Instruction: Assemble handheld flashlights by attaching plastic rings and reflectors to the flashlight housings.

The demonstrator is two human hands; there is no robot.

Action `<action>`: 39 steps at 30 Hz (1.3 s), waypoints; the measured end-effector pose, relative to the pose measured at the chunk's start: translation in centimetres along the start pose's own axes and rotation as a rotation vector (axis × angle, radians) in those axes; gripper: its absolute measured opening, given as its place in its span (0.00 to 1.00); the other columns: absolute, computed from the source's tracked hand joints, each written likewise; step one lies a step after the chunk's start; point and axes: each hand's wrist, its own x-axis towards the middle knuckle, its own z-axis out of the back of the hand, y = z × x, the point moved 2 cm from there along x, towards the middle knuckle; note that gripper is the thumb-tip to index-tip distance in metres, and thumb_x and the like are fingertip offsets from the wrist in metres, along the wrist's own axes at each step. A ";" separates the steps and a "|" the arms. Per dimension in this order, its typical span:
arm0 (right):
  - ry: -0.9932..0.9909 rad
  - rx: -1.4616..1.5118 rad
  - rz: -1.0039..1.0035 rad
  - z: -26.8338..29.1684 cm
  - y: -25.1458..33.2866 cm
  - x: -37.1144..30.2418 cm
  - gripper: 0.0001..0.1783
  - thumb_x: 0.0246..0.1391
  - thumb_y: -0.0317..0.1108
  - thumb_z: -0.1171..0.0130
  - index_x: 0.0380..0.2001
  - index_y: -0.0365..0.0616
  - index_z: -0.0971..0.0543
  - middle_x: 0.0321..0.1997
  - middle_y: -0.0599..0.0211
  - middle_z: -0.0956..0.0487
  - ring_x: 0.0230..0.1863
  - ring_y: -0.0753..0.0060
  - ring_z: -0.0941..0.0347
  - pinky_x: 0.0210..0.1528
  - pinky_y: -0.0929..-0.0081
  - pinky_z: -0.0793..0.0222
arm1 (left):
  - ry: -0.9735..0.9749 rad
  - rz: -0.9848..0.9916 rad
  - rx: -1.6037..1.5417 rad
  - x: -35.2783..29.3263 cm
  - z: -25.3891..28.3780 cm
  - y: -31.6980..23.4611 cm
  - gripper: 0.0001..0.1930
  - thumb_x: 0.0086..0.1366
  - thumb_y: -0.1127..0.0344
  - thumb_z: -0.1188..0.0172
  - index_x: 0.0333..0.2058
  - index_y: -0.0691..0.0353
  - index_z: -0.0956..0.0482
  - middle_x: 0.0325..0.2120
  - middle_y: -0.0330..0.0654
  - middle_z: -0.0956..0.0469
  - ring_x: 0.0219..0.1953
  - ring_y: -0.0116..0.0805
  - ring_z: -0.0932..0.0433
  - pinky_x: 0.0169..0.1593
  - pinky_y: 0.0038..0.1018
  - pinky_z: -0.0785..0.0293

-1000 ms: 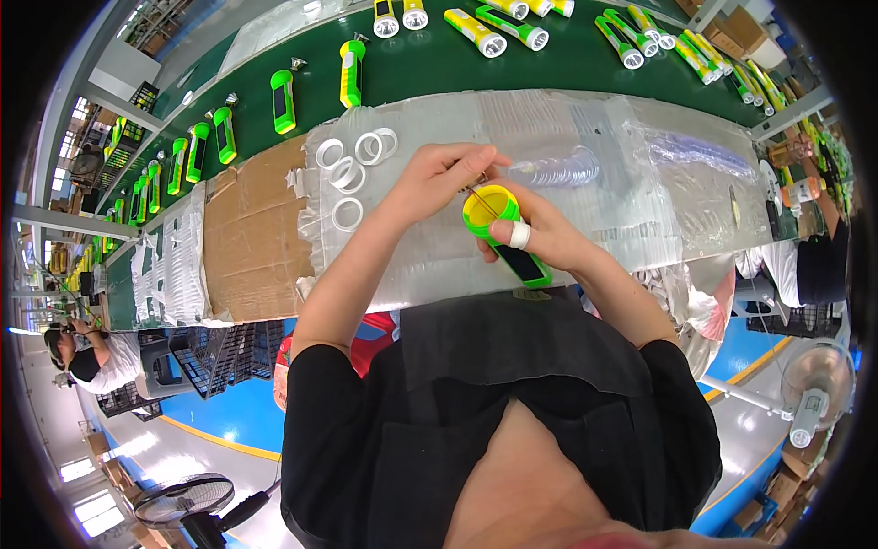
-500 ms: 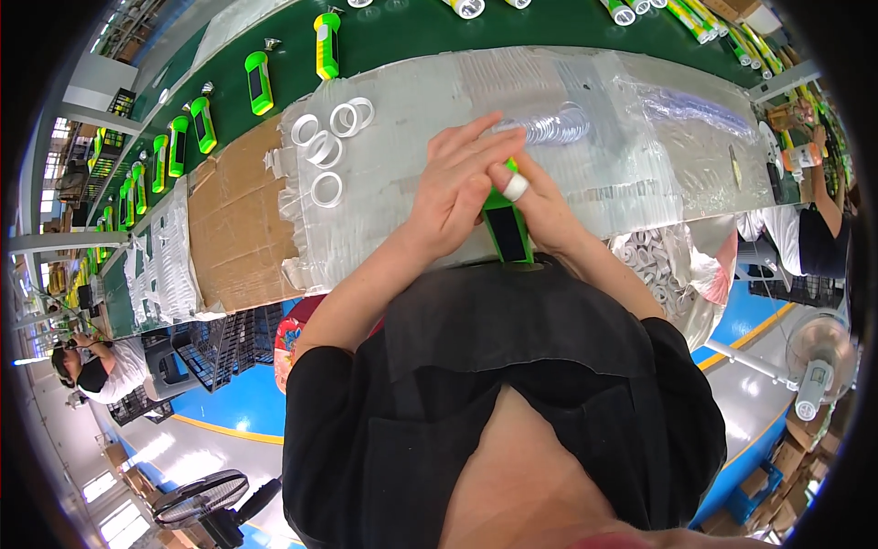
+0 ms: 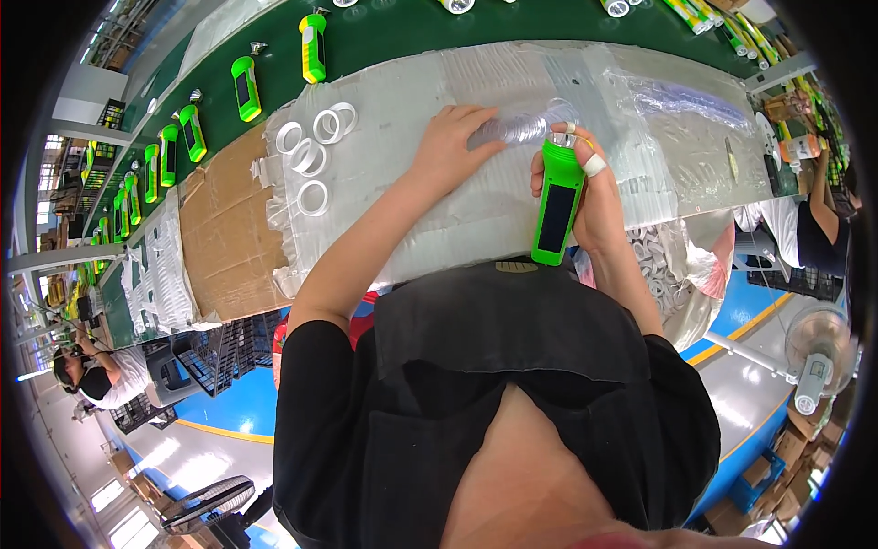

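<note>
My right hand [image 3: 596, 197] grips a green flashlight [image 3: 556, 206] with a dark panel on its side, its head end pointing away from me. White wrapping shows on a finger and the thumb of that hand. On the plastic-covered bench top, my left hand [image 3: 455, 146] is open, thumb and fingers apart, at the near-left end of an overlapping row of clear round discs [image 3: 519, 130]. Whether its fingertips touch a disc, I cannot tell. Several white rings [image 3: 312, 213] lie to the left of that hand.
Beyond the bench runs a green belt [image 3: 393, 35] carrying more flashlights [image 3: 246, 90]. Brown cardboard [image 3: 229, 229] covers the bench's left part. A bag of white rings [image 3: 654, 270] hangs at the near right edge, with a fan [image 3: 814, 375] behind it. Other people sit at both sides.
My hands have come apart from over the flashlight's head. The flashlight has moved right in my right hand, its head now uncovered. My left hand has opened beside the clear discs.
</note>
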 end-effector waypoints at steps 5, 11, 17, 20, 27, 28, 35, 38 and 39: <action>0.084 -0.040 -0.029 -0.7 0.1 -0.1 0.26 0.64 0.51 0.52 0.56 0.42 0.33 0.33 0.59 0.24 0.30 0.70 0.28 0.35 0.74 0.32 | -0.033 0.031 -0.082 -0.4 0.9 0.1 0.23 0.56 0.62 0.33 0.51 0.60 0.22 0.47 0.45 0.22 0.50 0.44 0.26 0.52 0.33 0.29; 0.226 -0.090 -0.055 -2.7 0.0 0.3 0.25 0.64 0.46 0.49 0.56 0.40 0.32 0.34 0.60 0.24 0.32 0.72 0.26 0.35 0.74 0.29 | -0.102 -0.041 -0.490 -1.2 5.7 -5.2 0.19 0.65 0.64 0.41 0.54 0.60 0.24 0.49 0.45 0.25 0.51 0.41 0.28 0.49 0.31 0.31; 0.403 -0.117 -0.064 -5.4 -0.7 0.8 0.24 0.62 0.43 0.45 0.55 0.38 0.32 0.37 0.62 0.23 0.34 0.74 0.25 0.35 0.75 0.27 | -0.058 -0.251 -0.128 -3.2 7.8 -6.6 0.20 0.72 0.61 0.57 0.55 0.63 0.25 0.53 0.49 0.30 0.55 0.44 0.34 0.55 0.35 0.34; 0.485 -0.138 -0.055 -6.6 -1.5 1.4 0.23 0.62 0.43 0.45 0.53 0.39 0.32 0.38 0.64 0.24 0.34 0.74 0.25 0.35 0.75 0.28 | -0.121 -0.272 -0.181 -4.1 8.0 -5.9 0.21 0.72 0.61 0.59 0.53 0.67 0.24 0.52 0.50 0.29 0.55 0.46 0.32 0.57 0.37 0.36; 0.603 -0.062 -0.041 -9.8 -2.8 3.1 0.19 0.64 0.41 0.48 0.52 0.42 0.32 0.36 0.65 0.25 0.33 0.74 0.26 0.37 0.74 0.29 | -0.248 -0.293 -0.118 -4.8 9.8 -4.5 0.21 0.71 0.63 0.60 0.52 0.69 0.25 0.57 0.52 0.30 0.61 0.52 0.34 0.61 0.39 0.39; 0.621 -0.045 -0.049 -9.9 -3.1 3.6 0.18 0.64 0.40 0.48 0.52 0.43 0.32 0.36 0.65 0.25 0.32 0.74 0.27 0.37 0.74 0.29 | -0.255 -0.290 -0.104 -4.8 10.2 -4.1 0.21 0.71 0.63 0.60 0.52 0.69 0.25 0.57 0.52 0.30 0.61 0.52 0.34 0.61 0.39 0.39; 0.571 -0.067 0.280 -10.8 -3.5 8.0 0.17 0.63 0.35 0.48 0.53 0.43 0.32 0.34 0.65 0.25 0.31 0.75 0.28 0.35 0.73 0.29 | -0.289 0.217 0.525 -4.5 16.4 4.0 0.27 0.55 0.55 0.31 0.51 0.58 0.26 0.49 0.49 0.23 0.51 0.49 0.26 0.54 0.42 0.34; 0.559 -0.078 0.251 -11.1 -3.9 8.2 0.17 0.63 0.35 0.47 0.53 0.43 0.32 0.33 0.65 0.25 0.31 0.76 0.28 0.35 0.74 0.29 | 0.132 0.415 0.655 -5.6 16.1 7.0 0.17 0.55 0.56 0.31 0.42 0.56 0.20 0.46 0.49 0.22 0.47 0.46 0.23 0.51 0.39 0.31; 0.583 -0.079 0.255 -11.1 -4.0 8.2 0.17 0.63 0.35 0.47 0.53 0.43 0.32 0.33 0.65 0.25 0.31 0.76 0.28 0.35 0.74 0.29 | 0.016 0.335 0.547 -5.6 16.2 6.8 0.14 0.56 0.58 0.31 0.38 0.56 0.19 0.45 0.49 0.22 0.45 0.44 0.23 0.49 0.36 0.30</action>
